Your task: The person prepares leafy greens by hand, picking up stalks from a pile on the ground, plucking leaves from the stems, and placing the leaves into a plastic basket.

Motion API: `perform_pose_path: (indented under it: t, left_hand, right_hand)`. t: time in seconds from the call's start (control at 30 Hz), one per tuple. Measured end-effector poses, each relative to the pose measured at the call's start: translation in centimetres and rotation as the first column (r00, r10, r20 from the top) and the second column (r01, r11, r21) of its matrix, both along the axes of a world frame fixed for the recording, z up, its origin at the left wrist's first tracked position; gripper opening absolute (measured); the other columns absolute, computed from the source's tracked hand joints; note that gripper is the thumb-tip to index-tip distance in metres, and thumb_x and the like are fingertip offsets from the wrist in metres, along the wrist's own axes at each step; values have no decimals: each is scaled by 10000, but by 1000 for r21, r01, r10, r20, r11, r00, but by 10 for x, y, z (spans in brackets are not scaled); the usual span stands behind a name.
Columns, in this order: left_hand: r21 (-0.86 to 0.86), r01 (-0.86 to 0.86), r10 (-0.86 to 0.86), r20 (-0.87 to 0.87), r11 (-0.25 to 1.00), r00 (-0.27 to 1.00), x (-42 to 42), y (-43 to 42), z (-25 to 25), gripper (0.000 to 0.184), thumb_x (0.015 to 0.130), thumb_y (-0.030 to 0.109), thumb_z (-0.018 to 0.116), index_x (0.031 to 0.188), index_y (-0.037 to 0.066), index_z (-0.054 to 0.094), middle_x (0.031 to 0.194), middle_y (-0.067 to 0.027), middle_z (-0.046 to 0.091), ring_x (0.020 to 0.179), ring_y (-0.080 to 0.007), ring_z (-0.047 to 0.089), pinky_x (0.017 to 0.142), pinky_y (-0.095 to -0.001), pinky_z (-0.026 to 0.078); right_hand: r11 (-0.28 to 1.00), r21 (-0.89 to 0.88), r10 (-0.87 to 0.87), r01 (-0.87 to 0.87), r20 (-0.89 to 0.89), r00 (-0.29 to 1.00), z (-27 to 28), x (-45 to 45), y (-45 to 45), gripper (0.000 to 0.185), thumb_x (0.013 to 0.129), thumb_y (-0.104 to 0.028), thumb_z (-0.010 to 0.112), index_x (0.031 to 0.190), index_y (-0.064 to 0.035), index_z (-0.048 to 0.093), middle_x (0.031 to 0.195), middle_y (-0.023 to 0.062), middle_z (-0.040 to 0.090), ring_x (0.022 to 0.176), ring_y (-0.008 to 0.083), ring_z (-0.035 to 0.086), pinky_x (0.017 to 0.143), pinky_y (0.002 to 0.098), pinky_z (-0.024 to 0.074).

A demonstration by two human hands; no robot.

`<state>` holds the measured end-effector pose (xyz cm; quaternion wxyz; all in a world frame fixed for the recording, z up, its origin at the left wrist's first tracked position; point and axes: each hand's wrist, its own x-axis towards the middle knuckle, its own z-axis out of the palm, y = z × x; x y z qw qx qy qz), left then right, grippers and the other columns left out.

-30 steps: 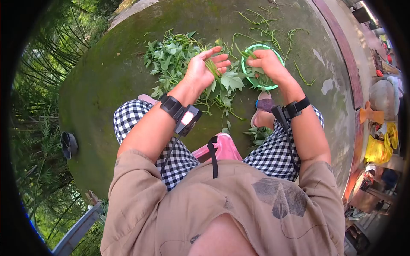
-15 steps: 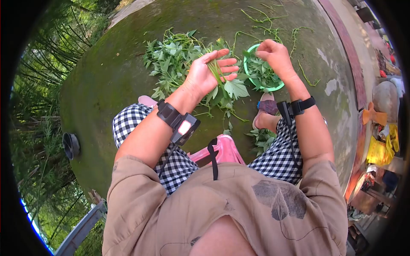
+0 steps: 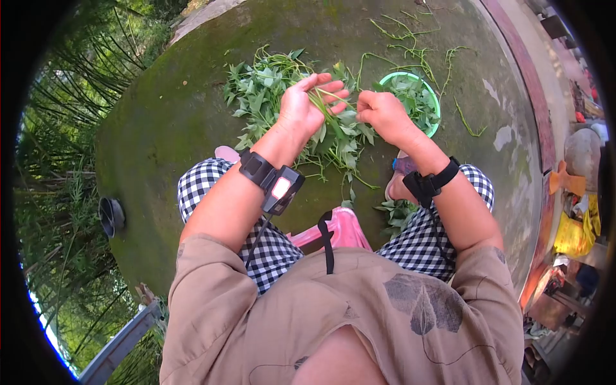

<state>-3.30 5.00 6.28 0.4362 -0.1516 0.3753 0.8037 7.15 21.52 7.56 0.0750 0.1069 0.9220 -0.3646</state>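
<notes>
Green stems lie across the palm of my left hand (image 3: 309, 108), whose fingers are spread, palm up. Leaves (image 3: 350, 131) hang from these stems toward my right hand. My right hand (image 3: 383, 117) is closed in a pinch beside them; whatever its fingertips hold is too small to make out. Just behind it stands a round basket with a light green rim (image 3: 438, 108), holding picked leaves (image 3: 410, 96). A heap of leafy stems (image 3: 260, 86) spreads on the ground behind and beside my left hand.
Loose bare stems (image 3: 417, 54) lie beyond the basket. More leaves (image 3: 399, 215) are on the ground by my foot. A dark round container (image 3: 111, 217) sits at the left edge, near bushes. Yellow bags (image 3: 573, 234) and clutter line the right side.
My right hand moved from over the basket toward the leaves at my left hand. The stem pieces seen in its fingers a second ago are gone. My left hand stays spread under its stems.
</notes>
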Motion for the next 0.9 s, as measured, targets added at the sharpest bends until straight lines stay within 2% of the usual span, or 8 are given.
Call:
perform_pose_path:
  t: [0.03,0.13,0.2,0.3,0.33,0.4,0.6,0.9]
  left_hand:
    - [21,-81,81,-1,997,997,-12,-2,-1,291,1011,233,373,1054,7,551,1070,-207,622,1013,-415,599,913,-565,466]
    - [-25,-133,120,-281,991,952,-44,-22,2,236,1002,201,402,1033,27,558,860,-97,625,757,-224,594,747,-451,534]
    - [-120,-99,20,-531,988,847,-48,-30,18,156,917,138,569,991,16,632,765,-19,615,645,-102,524,617,-303,486]
    - [-316,-105,-203,-794,943,572,-18,-17,48,120,759,61,729,877,39,730,767,14,652,685,-28,531,564,-221,430]
    - [-473,-44,-398,-785,880,475,-8,-14,46,134,789,67,694,909,16,724,739,-29,652,681,-110,602,638,-261,473]
    - [-567,-161,-575,-818,808,-10,6,-8,30,173,787,112,677,922,13,719,772,-79,662,713,-158,615,661,-297,476]
    - [-724,109,-731,-663,681,165,18,-3,21,166,785,137,642,854,-8,684,646,-63,588,612,-119,523,569,-305,425]
    - [-663,188,-684,-662,725,306,23,9,26,115,785,114,591,789,16,650,603,-9,580,569,-78,497,520,-262,392]
  right_hand:
    - [994,-104,-36,30,-53,998,4,2,4,154,722,-137,657,813,-19,619,725,143,638,697,302,608,651,403,461]
    - [936,-348,-82,50,-76,994,14,6,15,139,740,-94,628,805,22,586,671,82,596,666,179,557,635,330,437]
    - [953,-297,-108,66,-125,986,22,10,15,141,732,-104,645,829,-5,620,683,145,608,661,265,583,638,369,452]
    - [995,3,-94,95,-136,986,47,20,3,110,763,-118,627,848,-48,631,764,143,642,719,309,620,661,398,475]
    - [995,79,-37,54,-197,980,48,22,0,102,772,-123,620,849,-57,627,781,138,644,737,320,623,669,410,480]
    - [973,232,86,-15,-299,950,45,24,-3,87,790,-132,605,851,-73,619,813,128,648,773,342,628,683,434,491]
    - [893,444,260,-73,-377,889,28,13,0,43,765,-105,596,789,-87,627,790,101,582,789,314,614,688,438,478]
    - [860,509,314,-24,-493,811,24,4,1,14,720,-129,644,719,-115,639,769,39,566,794,254,582,688,389,443]
